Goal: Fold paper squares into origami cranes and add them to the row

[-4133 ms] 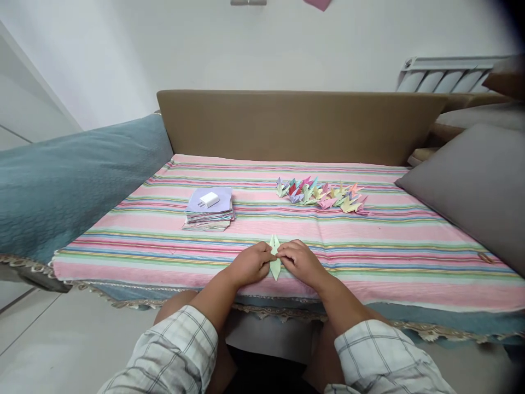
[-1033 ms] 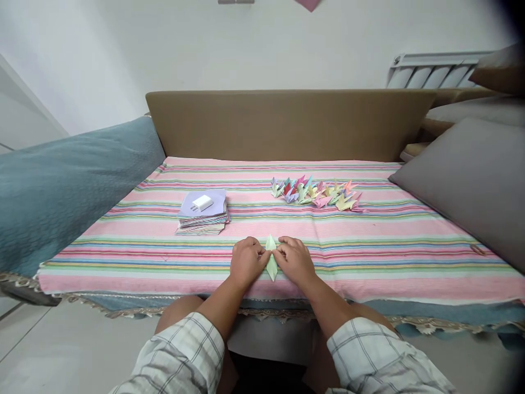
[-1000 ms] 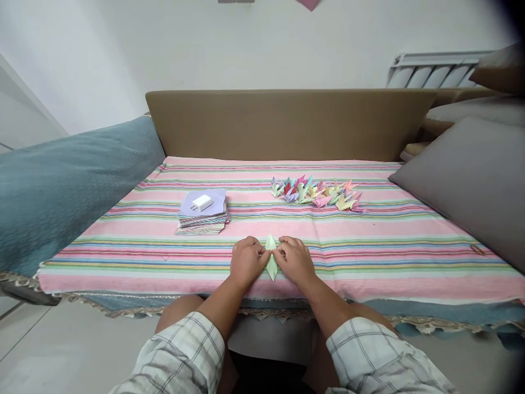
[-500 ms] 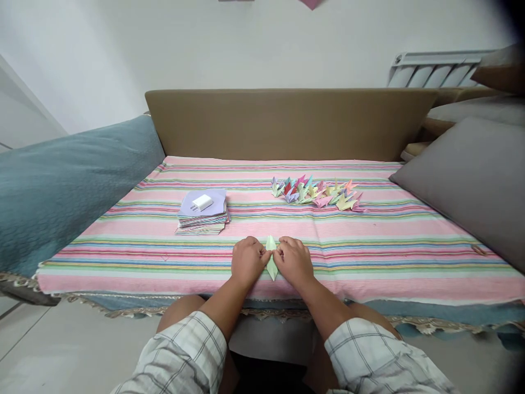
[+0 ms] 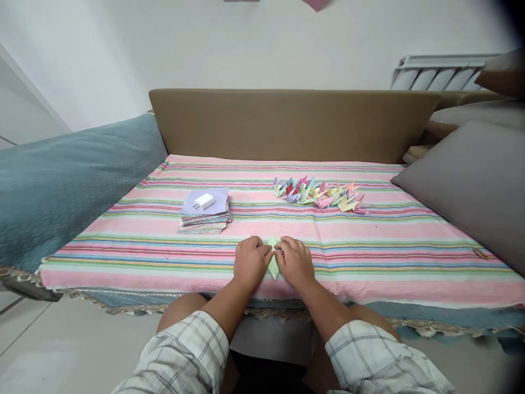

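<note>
A pale green folded origami paper (image 5: 273, 267), narrow and diamond-shaped, lies on the striped cloth close to the front edge. My left hand (image 5: 251, 262) pinches it from the left, fingers curled, thumb at its middle. From the right, my right hand (image 5: 296, 261) grips it too, its thumb almost meeting the left one. The fingertips cover the middle of the paper, while its two pointed ends show. Beyond my hands, to the right, stand several folded paper cranes (image 5: 324, 196) in many colours. A stack of square paper (image 5: 205, 219) is to the left, with a white charger plug (image 5: 204, 201) on top.
A pink striped cloth (image 5: 143, 221) covers the sofa seat. The brown backrest (image 5: 287, 126) closes off the far side. A blue-covered armrest (image 5: 82, 169) is at left, a grey cushion (image 5: 471, 186) at right. A small brown object (image 5: 480, 254) lies near the cushion.
Four seconds ago the paper's far end showed two split points; now it shows a single one. My hands stay at its middle, thumbs shifting slightly. The view has moved a little.
</note>
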A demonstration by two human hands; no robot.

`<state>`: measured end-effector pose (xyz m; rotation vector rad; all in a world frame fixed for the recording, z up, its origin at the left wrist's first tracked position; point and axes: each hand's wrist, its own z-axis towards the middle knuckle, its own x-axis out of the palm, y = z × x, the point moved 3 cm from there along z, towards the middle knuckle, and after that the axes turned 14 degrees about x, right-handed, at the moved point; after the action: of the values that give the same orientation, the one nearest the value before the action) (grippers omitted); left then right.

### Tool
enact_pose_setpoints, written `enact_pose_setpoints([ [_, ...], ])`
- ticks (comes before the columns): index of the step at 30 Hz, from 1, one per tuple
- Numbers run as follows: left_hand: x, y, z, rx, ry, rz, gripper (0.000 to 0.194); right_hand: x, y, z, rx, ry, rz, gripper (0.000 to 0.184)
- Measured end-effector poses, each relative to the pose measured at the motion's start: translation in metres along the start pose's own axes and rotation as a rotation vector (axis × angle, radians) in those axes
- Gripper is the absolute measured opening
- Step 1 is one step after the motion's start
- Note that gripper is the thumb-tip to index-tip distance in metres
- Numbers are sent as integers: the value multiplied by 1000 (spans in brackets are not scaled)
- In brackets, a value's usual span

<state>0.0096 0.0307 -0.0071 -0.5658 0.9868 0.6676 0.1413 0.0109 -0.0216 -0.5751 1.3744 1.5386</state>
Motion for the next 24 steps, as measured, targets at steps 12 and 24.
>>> enact_pose_setpoints([
  [12, -1, 2, -3, -17, 24, 40, 28, -4, -2, 2, 34, 55, -21, 22],
  [24, 1, 1, -3, -61, 8, 76, 30, 0, -2, 6, 69, 74, -103, 38],
])
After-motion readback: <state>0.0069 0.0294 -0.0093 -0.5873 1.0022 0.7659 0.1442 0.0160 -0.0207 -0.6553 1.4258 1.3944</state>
